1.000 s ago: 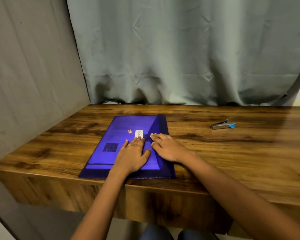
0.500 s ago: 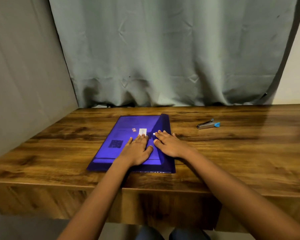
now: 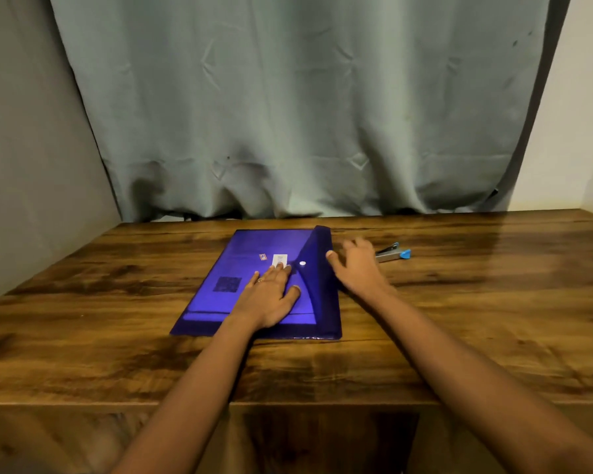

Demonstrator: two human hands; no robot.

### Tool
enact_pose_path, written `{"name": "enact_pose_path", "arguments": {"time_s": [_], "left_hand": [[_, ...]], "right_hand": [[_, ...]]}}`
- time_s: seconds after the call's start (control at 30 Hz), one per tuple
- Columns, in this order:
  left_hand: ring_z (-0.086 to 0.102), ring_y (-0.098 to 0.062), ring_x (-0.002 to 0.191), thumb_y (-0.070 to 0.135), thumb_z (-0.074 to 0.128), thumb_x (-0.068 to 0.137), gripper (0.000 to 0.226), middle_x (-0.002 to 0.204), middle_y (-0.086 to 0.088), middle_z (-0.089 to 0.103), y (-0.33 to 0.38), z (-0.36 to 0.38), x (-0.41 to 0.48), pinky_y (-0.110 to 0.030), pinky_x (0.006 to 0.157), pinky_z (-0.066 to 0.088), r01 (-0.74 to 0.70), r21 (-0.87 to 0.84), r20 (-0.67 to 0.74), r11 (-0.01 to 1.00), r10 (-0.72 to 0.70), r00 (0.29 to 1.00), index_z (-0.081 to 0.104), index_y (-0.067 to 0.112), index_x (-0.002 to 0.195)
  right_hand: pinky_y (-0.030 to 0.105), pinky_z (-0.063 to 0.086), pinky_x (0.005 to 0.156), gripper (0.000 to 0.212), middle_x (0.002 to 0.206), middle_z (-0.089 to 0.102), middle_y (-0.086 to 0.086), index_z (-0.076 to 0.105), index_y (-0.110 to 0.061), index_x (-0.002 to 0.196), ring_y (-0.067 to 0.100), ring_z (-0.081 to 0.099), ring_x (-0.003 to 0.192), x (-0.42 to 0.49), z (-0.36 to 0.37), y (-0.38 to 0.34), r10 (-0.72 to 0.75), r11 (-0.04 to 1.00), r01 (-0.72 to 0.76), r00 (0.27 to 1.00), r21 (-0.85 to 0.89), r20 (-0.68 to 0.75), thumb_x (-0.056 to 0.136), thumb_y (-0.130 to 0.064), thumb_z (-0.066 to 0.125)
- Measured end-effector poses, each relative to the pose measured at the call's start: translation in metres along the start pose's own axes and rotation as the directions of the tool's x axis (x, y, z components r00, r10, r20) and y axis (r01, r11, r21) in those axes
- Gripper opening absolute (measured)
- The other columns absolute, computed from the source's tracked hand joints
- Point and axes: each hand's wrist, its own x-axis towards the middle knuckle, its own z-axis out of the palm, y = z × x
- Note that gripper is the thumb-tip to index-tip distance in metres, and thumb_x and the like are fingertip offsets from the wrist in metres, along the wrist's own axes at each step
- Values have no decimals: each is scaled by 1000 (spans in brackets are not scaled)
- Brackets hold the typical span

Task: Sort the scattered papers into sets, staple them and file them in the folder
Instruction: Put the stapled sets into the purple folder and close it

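The shiny blue folder lies flat on the wooden table, its flap folded over, with a white button. The left hand lies flat on it. The right hand beside it holds nothing, fingers loose.

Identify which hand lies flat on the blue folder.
The left hand, palm down on the folder; the right hand is blurred beside the folder's right edge, near the stapler.

Open table is running wide right of the folder; the stapler is sitting just beyond the right hand, and the curtain is closing off the back edge
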Motion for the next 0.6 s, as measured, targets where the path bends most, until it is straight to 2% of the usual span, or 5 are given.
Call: {"name": "enact_pose_path", "arguments": {"time_s": [0.07, 0.13, 0.37, 0.47, 0.6], "left_hand": [[9, -12, 148, 44, 29, 102, 57, 161, 0, 13, -1, 1, 0, -36, 120, 3, -13, -2, -6, 1000, 13, 1000, 16, 22, 153], [10, -13, 148, 45, 29, 102, 57, 160, 1, 15, 0, 1, 0, -37, 119, 3, -19, 20, 1, 1000, 19, 1000, 19, 23, 153], [11, -13, 148, 46, 30, 101, 58, 160, 1, 16, 2, 1, 2, -36, 119, 3, -13, 34, 10, 999, 12, 1000, 20, 23, 153], [10, -14, 148, 47, 30, 101, 59, 160, 1, 15, 4, 1, 2, -36, 119, 2, -11, 42, 17, 999, 10, 1000, 18, 23, 153], [11, -15, 148, 47, 29, 101, 59, 160, 1, 15, 7, 1, 2, -37, 119, 3, -6, 48, 19, 999, 5, 1000, 18, 23, 153]], "right_hand": [[43, 21, 112, 49, 141, 39, 23, 49, -5, 132, 40, 28, 134, 6, -8, 19, 99, 971, -99, 995, -218, -12, 98, -39, 42], [45, 23, 112, 48, 142, 38, 22, 51, -7, 131, 38, 28, 134, 8, -12, 36, 182, 954, -163, 982, -252, 53, 99, -40, 40], [23, 43, 80, 12, 93, 68, 15, 65, 1, 85, 27, 63, 93, 11, -10, 42, 98, 994, -101, 994, 53, 55, 88, -9, 58], [16, 41, 79, 10, 94, 68, 6, 66, -3, 91, 18, 63, 93, 5, -9, 42, 100, 983, -108, 993, 145, 65, 86, 0, 58], [22, 46, 86, 25, 101, 67, 4, 67, -10, 95, 17, 61, 96, 2, -8, 41, 113, 977, -118, 993, 179, 37, 81, 8, 58]]}}
